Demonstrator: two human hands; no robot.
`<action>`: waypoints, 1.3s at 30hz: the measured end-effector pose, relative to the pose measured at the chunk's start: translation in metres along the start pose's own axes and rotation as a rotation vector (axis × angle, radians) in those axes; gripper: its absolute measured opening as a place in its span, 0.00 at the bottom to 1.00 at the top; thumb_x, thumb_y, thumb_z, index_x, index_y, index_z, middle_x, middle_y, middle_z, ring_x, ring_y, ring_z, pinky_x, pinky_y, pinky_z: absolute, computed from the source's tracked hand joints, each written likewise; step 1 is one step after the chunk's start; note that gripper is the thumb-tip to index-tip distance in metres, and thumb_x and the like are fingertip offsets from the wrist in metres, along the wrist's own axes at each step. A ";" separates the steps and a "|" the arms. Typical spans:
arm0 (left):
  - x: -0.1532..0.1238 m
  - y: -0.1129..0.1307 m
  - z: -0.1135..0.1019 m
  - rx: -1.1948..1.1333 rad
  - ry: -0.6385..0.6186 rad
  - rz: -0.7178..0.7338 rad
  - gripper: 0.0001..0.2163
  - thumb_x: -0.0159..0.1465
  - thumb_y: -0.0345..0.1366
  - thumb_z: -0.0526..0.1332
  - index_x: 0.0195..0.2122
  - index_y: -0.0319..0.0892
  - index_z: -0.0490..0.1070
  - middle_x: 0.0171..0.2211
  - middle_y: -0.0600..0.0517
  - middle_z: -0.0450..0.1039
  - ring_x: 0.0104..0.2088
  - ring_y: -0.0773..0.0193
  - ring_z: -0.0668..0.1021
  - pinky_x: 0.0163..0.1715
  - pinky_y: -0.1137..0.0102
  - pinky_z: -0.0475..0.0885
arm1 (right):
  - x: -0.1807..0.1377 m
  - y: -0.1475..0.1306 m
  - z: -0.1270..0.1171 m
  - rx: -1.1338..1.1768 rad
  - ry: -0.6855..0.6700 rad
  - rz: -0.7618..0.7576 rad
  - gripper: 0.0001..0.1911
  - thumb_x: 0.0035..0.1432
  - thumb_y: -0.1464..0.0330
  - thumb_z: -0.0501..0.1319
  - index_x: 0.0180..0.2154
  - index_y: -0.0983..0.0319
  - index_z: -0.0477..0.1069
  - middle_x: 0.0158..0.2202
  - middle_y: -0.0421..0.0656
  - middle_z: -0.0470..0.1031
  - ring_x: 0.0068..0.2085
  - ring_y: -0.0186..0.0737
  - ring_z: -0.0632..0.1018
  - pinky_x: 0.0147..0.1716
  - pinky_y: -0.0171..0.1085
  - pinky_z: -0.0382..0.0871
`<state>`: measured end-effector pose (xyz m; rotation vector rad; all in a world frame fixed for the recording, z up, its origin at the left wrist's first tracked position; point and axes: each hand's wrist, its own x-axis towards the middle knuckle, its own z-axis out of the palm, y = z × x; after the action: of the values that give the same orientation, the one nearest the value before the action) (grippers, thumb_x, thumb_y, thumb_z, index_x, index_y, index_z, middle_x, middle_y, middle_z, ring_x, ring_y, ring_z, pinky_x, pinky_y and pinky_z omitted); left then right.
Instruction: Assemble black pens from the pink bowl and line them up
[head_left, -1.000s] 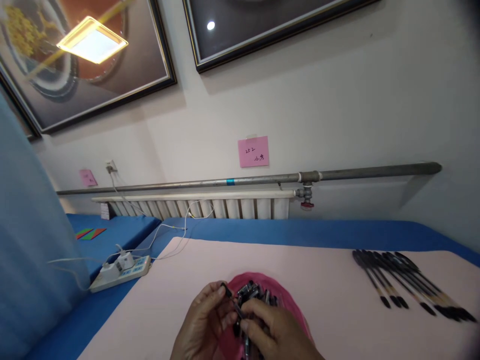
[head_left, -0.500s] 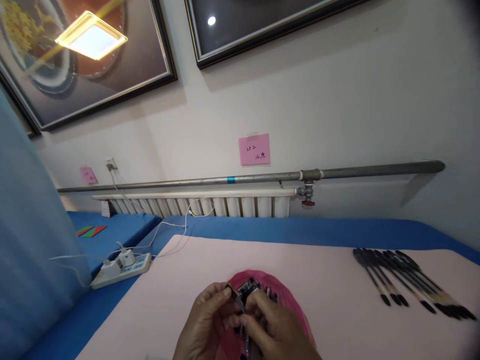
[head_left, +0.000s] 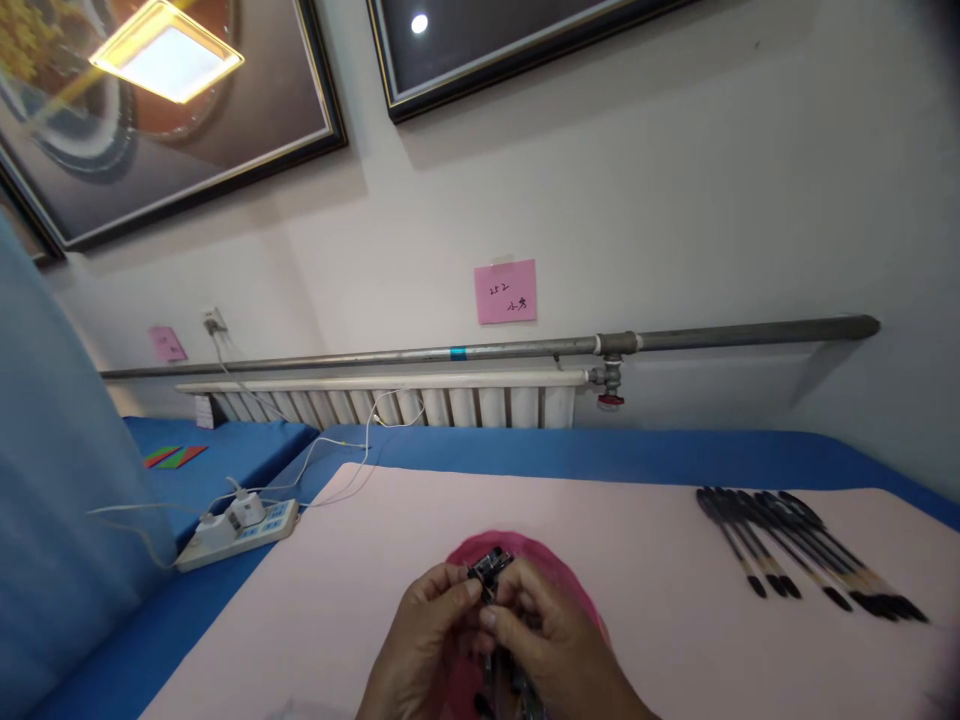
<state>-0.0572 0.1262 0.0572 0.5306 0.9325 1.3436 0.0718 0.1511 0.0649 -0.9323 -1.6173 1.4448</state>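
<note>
My left hand (head_left: 431, 630) and my right hand (head_left: 555, 630) meet at the lower middle, fingers pinched close together. Between their fingertips is a small, slim black stick (head_left: 487, 592), mostly covered; its exact kind is unclear. Beneath them a round pink basket (head_left: 559, 572) rests on the pink sheet. Several small black and silver pieces (head_left: 491, 562) lie inside it, partly hidden by my hands.
Several long black utensils with wooden-coloured bands (head_left: 787, 540) lie fanned out at the right on the pink sheet (head_left: 315, 570). A white power strip (head_left: 240, 538) with plugs and cables sits at the left, beside a blue curtain (head_left: 67, 450). Behind runs a radiator (head_left: 450, 405).
The view has shifted slightly. My fingertips have drawn nearer each other, and less of the slim black stick shows between them. Both hands stay over the basket.
</note>
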 end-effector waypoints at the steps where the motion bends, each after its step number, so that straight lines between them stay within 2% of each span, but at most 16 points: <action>1: 0.000 0.001 0.000 0.003 0.014 0.004 0.09 0.47 0.33 0.69 0.24 0.36 0.69 0.20 0.53 0.71 0.19 0.71 0.71 0.22 0.75 0.66 | 0.000 0.001 0.000 -0.024 -0.001 -0.007 0.05 0.51 0.70 0.55 0.25 0.58 0.58 0.23 0.35 0.66 0.26 0.34 0.71 0.27 0.32 0.63; 5: 0.002 0.010 -0.006 -0.016 0.137 0.090 0.09 0.47 0.33 0.70 0.26 0.37 0.71 0.21 0.54 0.72 0.21 0.71 0.73 0.24 0.75 0.68 | 0.001 0.002 -0.003 -0.265 -0.066 -0.017 0.04 0.54 0.66 0.54 0.29 0.59 0.63 0.23 0.37 0.69 0.26 0.36 0.71 0.26 0.33 0.61; 9: 0.000 0.019 -0.010 -0.023 0.219 0.135 0.13 0.45 0.34 0.71 0.32 0.38 0.75 0.24 0.54 0.73 0.22 0.70 0.73 0.24 0.74 0.69 | -0.002 0.001 -0.001 -0.406 -0.131 -0.052 0.08 0.57 0.65 0.52 0.26 0.58 0.62 0.19 0.35 0.64 0.23 0.34 0.67 0.23 0.33 0.56; 13: -0.001 0.016 -0.004 -0.051 0.170 0.182 0.13 0.47 0.40 0.69 0.29 0.36 0.76 0.24 0.53 0.73 0.23 0.71 0.72 0.24 0.76 0.67 | -0.005 0.004 0.003 -0.353 -0.140 -0.077 0.12 0.60 0.62 0.49 0.26 0.58 0.62 0.18 0.34 0.62 0.22 0.33 0.66 0.23 0.32 0.56; 22: 0.001 0.006 0.008 -0.086 0.157 0.202 0.12 0.47 0.39 0.69 0.27 0.36 0.75 0.23 0.52 0.74 0.26 0.70 0.73 0.29 0.76 0.66 | -0.006 0.010 0.005 -0.179 -0.093 -0.041 0.12 0.59 0.62 0.49 0.26 0.57 0.61 0.16 0.33 0.61 0.19 0.33 0.65 0.21 0.32 0.57; 29: -0.002 0.004 0.011 -0.014 0.114 0.214 0.12 0.50 0.42 0.67 0.29 0.38 0.74 0.18 0.55 0.68 0.19 0.72 0.68 0.24 0.75 0.63 | -0.008 0.003 0.003 -0.072 -0.118 -0.002 0.12 0.59 0.61 0.51 0.25 0.58 0.62 0.18 0.34 0.62 0.20 0.33 0.65 0.21 0.32 0.59; 33: -0.004 0.009 0.004 0.115 0.044 0.175 0.13 0.52 0.43 0.65 0.32 0.37 0.74 0.26 0.50 0.73 0.25 0.67 0.72 0.29 0.72 0.65 | -0.003 0.002 -0.004 -0.035 -0.080 -0.009 0.13 0.58 0.60 0.52 0.25 0.58 0.62 0.18 0.33 0.61 0.20 0.31 0.64 0.21 0.31 0.58; 35: -0.005 0.014 -0.003 0.221 0.094 0.211 0.14 0.53 0.43 0.63 0.36 0.38 0.74 0.30 0.49 0.73 0.29 0.65 0.72 0.31 0.71 0.66 | 0.001 0.000 -0.010 0.016 -0.026 0.012 0.12 0.58 0.60 0.53 0.26 0.59 0.62 0.20 0.33 0.62 0.20 0.30 0.63 0.20 0.30 0.58; 37: -0.005 0.018 -0.010 0.398 0.184 0.275 0.11 0.54 0.41 0.62 0.35 0.39 0.74 0.27 0.51 0.72 0.28 0.65 0.71 0.30 0.72 0.64 | 0.004 -0.002 -0.018 0.090 0.034 0.038 0.11 0.57 0.60 0.54 0.27 0.59 0.64 0.21 0.34 0.64 0.21 0.30 0.64 0.20 0.29 0.59; 39: -0.004 0.020 -0.018 0.657 0.206 0.307 0.05 0.53 0.37 0.62 0.28 0.41 0.74 0.23 0.54 0.71 0.26 0.66 0.69 0.29 0.72 0.62 | 0.007 -0.005 -0.026 0.153 0.078 0.035 0.11 0.55 0.60 0.56 0.28 0.60 0.65 0.24 0.36 0.67 0.23 0.31 0.66 0.21 0.30 0.61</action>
<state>-0.0833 0.1227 0.0643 1.0840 1.5229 1.3648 0.0921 0.1684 0.0719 -0.9216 -1.4197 1.5143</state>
